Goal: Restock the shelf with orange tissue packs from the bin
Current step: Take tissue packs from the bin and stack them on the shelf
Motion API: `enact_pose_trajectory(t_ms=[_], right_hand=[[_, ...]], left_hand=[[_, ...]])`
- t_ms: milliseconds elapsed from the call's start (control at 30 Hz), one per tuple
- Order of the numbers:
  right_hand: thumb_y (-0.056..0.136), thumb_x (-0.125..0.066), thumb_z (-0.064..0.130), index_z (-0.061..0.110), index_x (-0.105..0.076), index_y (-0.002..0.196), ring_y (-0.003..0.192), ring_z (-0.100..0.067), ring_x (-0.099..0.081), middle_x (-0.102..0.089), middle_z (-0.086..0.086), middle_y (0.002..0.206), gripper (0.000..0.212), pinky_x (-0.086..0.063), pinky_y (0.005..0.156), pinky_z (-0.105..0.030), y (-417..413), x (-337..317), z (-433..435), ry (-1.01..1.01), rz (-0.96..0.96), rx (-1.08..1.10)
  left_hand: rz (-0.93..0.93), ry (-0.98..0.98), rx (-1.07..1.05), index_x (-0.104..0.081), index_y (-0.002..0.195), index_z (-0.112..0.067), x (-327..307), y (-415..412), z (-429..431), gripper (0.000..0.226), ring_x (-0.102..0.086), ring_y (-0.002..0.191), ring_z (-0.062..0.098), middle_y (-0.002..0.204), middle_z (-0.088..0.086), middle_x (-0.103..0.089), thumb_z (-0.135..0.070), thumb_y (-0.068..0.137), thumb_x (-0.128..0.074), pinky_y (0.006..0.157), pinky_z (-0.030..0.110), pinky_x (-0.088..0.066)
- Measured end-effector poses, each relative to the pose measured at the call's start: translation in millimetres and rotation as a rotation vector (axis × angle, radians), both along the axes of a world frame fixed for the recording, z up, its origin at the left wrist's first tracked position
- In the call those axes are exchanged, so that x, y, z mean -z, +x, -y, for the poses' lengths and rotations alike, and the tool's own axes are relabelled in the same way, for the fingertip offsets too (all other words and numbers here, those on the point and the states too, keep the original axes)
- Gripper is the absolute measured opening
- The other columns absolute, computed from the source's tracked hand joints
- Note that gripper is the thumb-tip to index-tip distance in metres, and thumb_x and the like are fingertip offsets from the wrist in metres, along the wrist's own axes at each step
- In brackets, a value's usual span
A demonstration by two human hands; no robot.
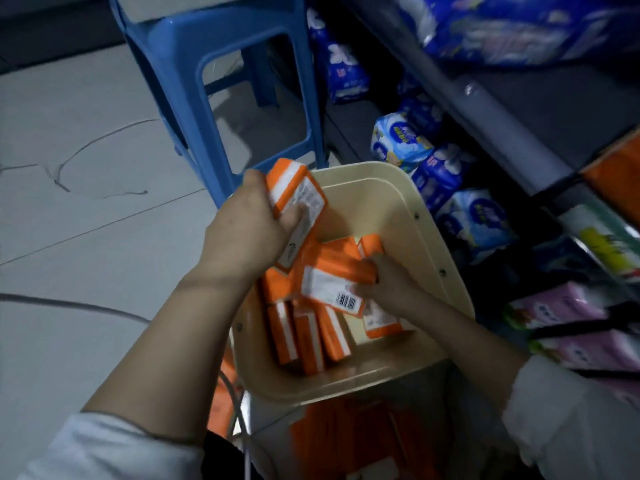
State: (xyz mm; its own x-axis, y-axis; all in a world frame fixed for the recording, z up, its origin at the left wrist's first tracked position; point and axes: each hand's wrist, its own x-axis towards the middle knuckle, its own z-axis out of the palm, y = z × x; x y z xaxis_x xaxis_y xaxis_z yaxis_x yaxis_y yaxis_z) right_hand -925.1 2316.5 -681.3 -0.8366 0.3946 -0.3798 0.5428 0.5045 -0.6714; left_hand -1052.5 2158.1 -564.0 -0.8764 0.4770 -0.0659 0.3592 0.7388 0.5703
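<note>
A cream plastic bin [426, 233] stands on the floor below me. Several orange tissue packs [304, 337] with white labels lie inside it. My left hand [249, 230] grips a stack of orange packs [298, 188] raised at the bin's far left rim. My right hand [391, 282] is down in the bin, fingers curled round another orange pack [332, 278] with a barcode label. The grey shelf [512, 140] runs along the right, with an orange pack [616, 174] on it at the right edge.
A blue plastic stool [180, 64] stands just beyond the bin. Blue and white packs [440, 168] fill the lower shelf, pink packs [571, 313] lie nearer on the right. More orange packaging [363, 438] sits under the bin. A cable [69, 303] crosses the tiled floor.
</note>
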Motion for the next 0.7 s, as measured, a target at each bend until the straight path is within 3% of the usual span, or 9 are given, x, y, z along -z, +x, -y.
enact_pose_trajectory(t_ms=[67,167,300,400,467,533,633,700], right_hand=[[0.073,-0.077,0.017,0.005,-0.058,0.106,0.088,-0.016,-0.054,-0.056,-0.005,0.098,0.039,-0.036,0.071,-0.022,19.4,-38.5,-15.7,0.054,-0.173,0.233],[0.073,-0.077,0.012,0.003,-0.056,0.108,0.092,-0.015,-0.048,-0.050,-0.005,0.102,0.042,-0.030,0.072,-0.014,58.5,-92.4,-32.6,0.281,-0.378,0.430],[0.069,-0.077,0.007,0.006,-0.057,0.091,0.084,-0.005,-0.045,-0.051,-0.004,0.093,0.030,-0.031,0.069,-0.015,110.9,-158.4,-31.0,0.578,-0.602,0.447],[0.067,-0.068,0.002,0.007,-0.053,0.091,0.088,-0.006,-0.044,-0.049,-0.004,0.093,0.028,-0.035,0.075,-0.019,146.2,-191.3,-20.5,0.754,-0.697,0.297],[0.063,-0.065,0.000,0.012,-0.049,0.093,0.090,-0.018,-0.048,-0.052,-0.010,0.093,0.036,-0.039,0.077,-0.028,166.9,-204.0,-12.7,0.864,-0.701,0.181],[0.062,-0.065,0.001,0.014,-0.045,0.093,0.090,-0.023,-0.048,-0.049,-0.009,0.097,0.038,-0.041,0.073,-0.033,185.2,-211.1,-3.2,0.977,-0.670,0.097],[0.073,-0.055,0.010,0.014,-0.043,0.091,0.090,-0.025,-0.049,-0.042,-0.002,0.100,0.022,-0.050,0.060,-0.038,211.9,-216.4,16.1,1.092,-0.650,0.049],[0.072,-0.058,0.008,0.013,-0.043,0.093,0.094,-0.024,-0.048,-0.042,-0.002,0.102,0.026,-0.053,0.058,-0.039,229.3,-219.2,26.4,1.111,-0.642,0.044]], left_hand=[[0.040,0.161,-0.067,-0.031,0.132,-0.015,-5.9,8.9,-9.3,0.052,-0.058,0.103,0.036,0.118,0.016,-0.059,-0.035,0.091,-0.054,0.088,0.042,-0.047],[0.161,0.354,-0.074,-0.010,0.147,-0.025,-15.6,29.3,-24.0,0.062,-0.056,0.093,0.022,0.115,0.003,-0.054,-0.022,0.097,-0.045,0.078,0.022,-0.036],[0.257,0.465,0.102,-0.034,0.143,-0.026,-21.7,59.9,-46.6,0.048,-0.045,0.123,0.019,0.139,0.007,-0.047,-0.015,0.097,-0.044,0.092,0.016,-0.029],[0.303,0.528,0.206,-0.052,0.132,-0.015,-36.9,94.0,-56.7,0.035,-0.043,0.112,0.006,0.133,0.007,-0.054,-0.017,0.098,-0.045,0.085,0.006,-0.026],[0.420,0.595,0.223,-0.058,0.126,-0.017,-52.7,119.1,-60.8,0.040,-0.046,0.115,0.006,0.130,0.005,-0.057,-0.038,0.097,-0.040,0.097,0.012,-0.030],[0.728,0.680,0.181,-0.062,0.111,-0.031,-74.8,145.4,-59.2,0.053,-0.055,0.113,0.013,0.121,-0.001,-0.063,-0.062,0.089,-0.026,0.104,0.032,-0.038],[1.162,0.720,0.161,-0.063,0.108,-0.036,-96.8,181.0,-44.6,0.057,-0.068,0.094,0.014,0.102,-0.007,-0.072,-0.074,0.078,-0.034,0.086,0.044,-0.053],[1.271,0.739,0.164,-0.058,0.117,-0.032,-102.2,200.0,-34.3,0.041,-0.070,0.085,0.015,0.095,-0.005,-0.073,-0.054,0.083,-0.054,0.074,0.045,-0.058]])
